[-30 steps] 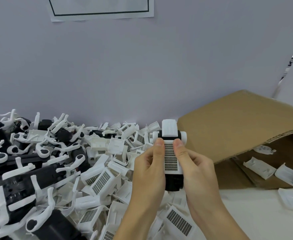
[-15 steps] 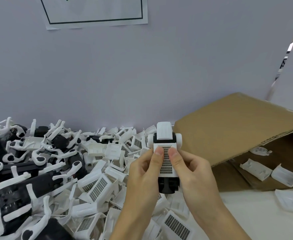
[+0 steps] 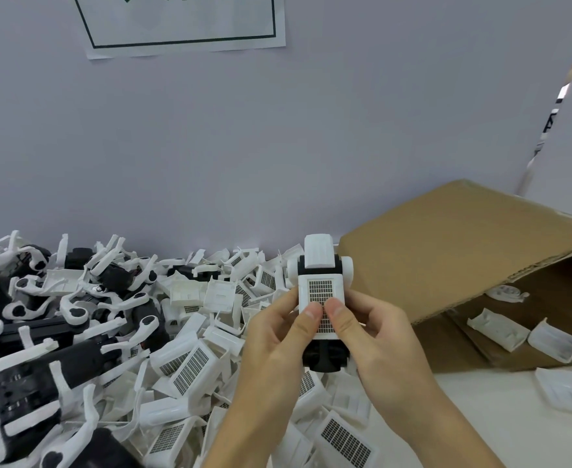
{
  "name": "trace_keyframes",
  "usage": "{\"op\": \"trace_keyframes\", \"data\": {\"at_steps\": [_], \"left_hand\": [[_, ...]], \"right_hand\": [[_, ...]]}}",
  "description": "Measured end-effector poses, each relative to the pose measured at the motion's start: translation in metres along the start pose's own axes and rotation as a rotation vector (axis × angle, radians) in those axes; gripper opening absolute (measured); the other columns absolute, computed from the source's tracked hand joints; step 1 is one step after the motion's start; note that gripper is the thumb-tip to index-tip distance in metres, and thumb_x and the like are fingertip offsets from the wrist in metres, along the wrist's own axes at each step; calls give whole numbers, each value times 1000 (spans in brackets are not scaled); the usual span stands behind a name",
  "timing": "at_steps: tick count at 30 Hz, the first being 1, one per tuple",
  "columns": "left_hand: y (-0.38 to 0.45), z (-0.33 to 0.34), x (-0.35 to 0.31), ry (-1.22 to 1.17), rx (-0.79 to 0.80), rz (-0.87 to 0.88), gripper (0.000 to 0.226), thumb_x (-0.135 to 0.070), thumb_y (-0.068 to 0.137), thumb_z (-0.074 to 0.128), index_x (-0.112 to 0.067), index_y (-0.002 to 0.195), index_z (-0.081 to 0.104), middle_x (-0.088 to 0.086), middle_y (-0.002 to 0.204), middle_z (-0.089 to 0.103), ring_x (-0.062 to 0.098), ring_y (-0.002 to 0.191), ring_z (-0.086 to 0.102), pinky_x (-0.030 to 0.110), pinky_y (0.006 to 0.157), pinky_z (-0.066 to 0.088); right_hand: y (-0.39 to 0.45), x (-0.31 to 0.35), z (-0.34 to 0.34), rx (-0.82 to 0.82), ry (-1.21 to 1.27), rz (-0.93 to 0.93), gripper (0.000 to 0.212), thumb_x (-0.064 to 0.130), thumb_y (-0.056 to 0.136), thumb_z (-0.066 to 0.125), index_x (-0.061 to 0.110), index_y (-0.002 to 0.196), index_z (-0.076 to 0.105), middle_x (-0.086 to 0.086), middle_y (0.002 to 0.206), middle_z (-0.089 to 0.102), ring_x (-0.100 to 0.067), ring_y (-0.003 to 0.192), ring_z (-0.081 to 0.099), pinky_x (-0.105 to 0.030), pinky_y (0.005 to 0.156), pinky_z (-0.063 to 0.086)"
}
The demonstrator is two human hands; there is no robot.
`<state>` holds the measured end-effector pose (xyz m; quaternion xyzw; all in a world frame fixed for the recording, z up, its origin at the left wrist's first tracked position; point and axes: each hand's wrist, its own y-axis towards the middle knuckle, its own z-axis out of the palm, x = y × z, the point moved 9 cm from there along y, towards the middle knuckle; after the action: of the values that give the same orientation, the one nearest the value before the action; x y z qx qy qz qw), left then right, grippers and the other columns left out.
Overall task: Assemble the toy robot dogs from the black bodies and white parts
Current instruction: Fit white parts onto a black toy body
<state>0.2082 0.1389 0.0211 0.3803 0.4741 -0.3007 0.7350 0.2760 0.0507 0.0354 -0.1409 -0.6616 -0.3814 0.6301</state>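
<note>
At centre frame a black toy dog body [image 3: 325, 358] capped by a white grid-patterned cover [image 3: 321, 292] is gripped by the left hand [image 3: 277, 346] and right hand [image 3: 375, 336], both thumbs pressed together on the cover.

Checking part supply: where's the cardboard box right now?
Head view, right side: the cardboard box lies tipped open against the wall, just right of both hands, with loose white shells inside.
</note>
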Motion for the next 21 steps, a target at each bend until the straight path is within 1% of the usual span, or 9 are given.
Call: {"op": "trace_keyframes", "data": {"at_steps": [2,5,7,10,11,13,15,18,21], "left_hand": [[1,0,0,-12,0,-18,31,-27,93,58,-18,117,75,22,108,74,41,104,71,54,86,59],[1,-2,2,-47,-23,-38,33,-28,90,60,-16,117,75,21,110,74,39,107,70,54,89,57],[1,-1,1,-60,-40,-35,32,-31,89,62,-17,113,76,20,107,75,36,101,72,53,88,58],[1,0,-2,-41,-96,-6,29,-40,89,66,-18,104,79,14,97,77,25,89,74,37,75,60],[0,1,-3,-33,-122,3,29,-41,91,70,-16,102,79,15,94,77,24,85,74,34,70,59],[-1,3,-7,7,-158,46,36,-42,91,63,-11,102,79,17,89,76,24,78,72,35,64,58],[-2,7,-11,46,-163,92,39,-40,90,57,-10,102,79,15,88,77,25,78,72,41,67,58],[-3,7,-13,33,-170,104,39,-40,89,59,-10,103,79,14,89,77,23,81,74,35,66,59],[-3,6,-14,-5,-193,95,35,-39,86,64,-16,107,79,14,93,78,27,87,76,31,67,61]], "right_hand": [[0,1,0,9,2,6,31,38,91,62,20,114,75,2,107,78,-14,105,73,-23,86,58],[1,0,1,-1,76,40,28,38,94,65,19,110,78,-4,107,78,-21,106,73,-40,93,58],[1,-2,1,-5,146,74,32,38,91,61,17,109,78,-11,107,77,-27,106,73,-49,95,55],[2,-5,0,-45,147,91,40,47,94,63,11,102,79,-15,100,77,-31,100,74,-54,92,57],[2,-5,-2,-66,128,82,42,49,90,61,12,100,79,-13,97,78,-29,97,75,-51,88,59],[1,-4,-3,-94,85,52,43,49,87,57,15,98,80,-9,93,79,-23,91,76,-36,77,60],[2,0,-3,-101,42,18,41,48,88,55,17,96,80,-6,89,79,-18,87,76,-25,70,57],[2,5,-4,-99,46,-1,40,45,89,54,15,93,80,-5,84,78,-13,79,75,-19,63,54],[1,10,-3,-129,1,-22,34,40,93,55,17,94,80,-1,83,79,-9,79,74,-17,64,53]]}}
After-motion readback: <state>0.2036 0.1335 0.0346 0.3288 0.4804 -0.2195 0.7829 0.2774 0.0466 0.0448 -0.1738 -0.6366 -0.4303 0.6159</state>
